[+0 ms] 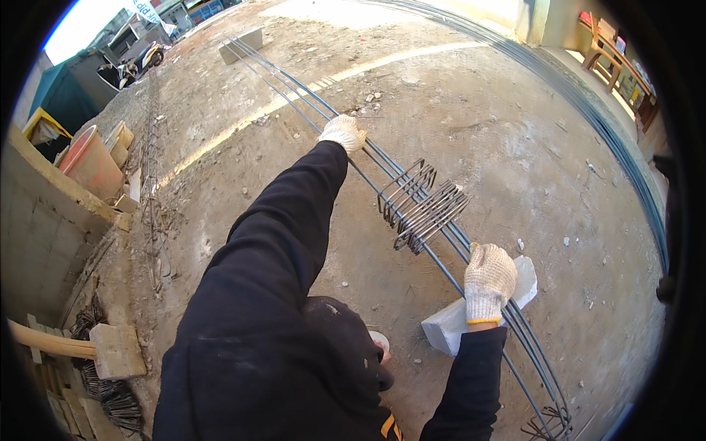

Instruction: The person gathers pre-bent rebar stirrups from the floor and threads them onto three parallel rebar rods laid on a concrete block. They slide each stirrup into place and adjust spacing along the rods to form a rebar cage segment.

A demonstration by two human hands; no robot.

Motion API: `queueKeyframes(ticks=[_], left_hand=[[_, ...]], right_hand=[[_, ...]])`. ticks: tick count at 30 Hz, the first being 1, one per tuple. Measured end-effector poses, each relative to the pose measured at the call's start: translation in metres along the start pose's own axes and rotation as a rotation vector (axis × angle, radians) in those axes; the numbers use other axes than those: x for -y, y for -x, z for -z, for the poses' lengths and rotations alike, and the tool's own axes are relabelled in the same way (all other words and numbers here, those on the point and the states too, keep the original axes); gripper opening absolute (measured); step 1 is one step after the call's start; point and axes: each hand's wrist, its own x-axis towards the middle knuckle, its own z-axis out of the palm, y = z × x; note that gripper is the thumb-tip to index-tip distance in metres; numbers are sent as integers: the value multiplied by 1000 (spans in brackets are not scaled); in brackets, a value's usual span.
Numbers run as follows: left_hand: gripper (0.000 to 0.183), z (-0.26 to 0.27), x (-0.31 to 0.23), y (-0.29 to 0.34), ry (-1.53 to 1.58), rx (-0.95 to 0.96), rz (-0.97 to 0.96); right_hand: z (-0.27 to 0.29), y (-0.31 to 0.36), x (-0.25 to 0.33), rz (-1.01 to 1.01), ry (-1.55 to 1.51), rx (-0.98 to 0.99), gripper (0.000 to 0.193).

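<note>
Several long steel reinforcing bars (312, 99) run diagonally from the far left to the lower right. Wearing a knitted glove, my left hand (343, 134) is closed around the bars at mid-length. My right hand (490, 278), gloved too, grips them nearer to me, above a pale block (446, 328) under the bars. Between my hands, a bunch of bent steel stirrups (430, 209) hangs around the bars. More bent steel pieces (548, 425) sit at their near end. The far end rests on another block (241, 46).
A bundle of long bars (588, 110) curves along the right side. Left are a low wall (44, 220), an orange tub (92, 165), a wooden-handled mallet (118, 353) and a heap of stirrups (118, 400). A wooden chair (603, 51) stands far right. The dirt floor holds scattered stones.
</note>
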Motion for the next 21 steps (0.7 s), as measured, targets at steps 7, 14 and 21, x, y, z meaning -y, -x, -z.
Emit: queueKeyframes(ticks=[7, 14, 21], left_hand=[[45, -16, 20, -28, 39, 56, 155], [37, 5, 10, 11, 49, -21, 82], [26, 6, 11, 15, -8, -308, -441]], right_hand=[[-5, 2, -7, -1, -69, -56, 26], [4, -1, -1, -31, -141, 19, 32], [8, -1, 3, -60, -128, 7, 33]])
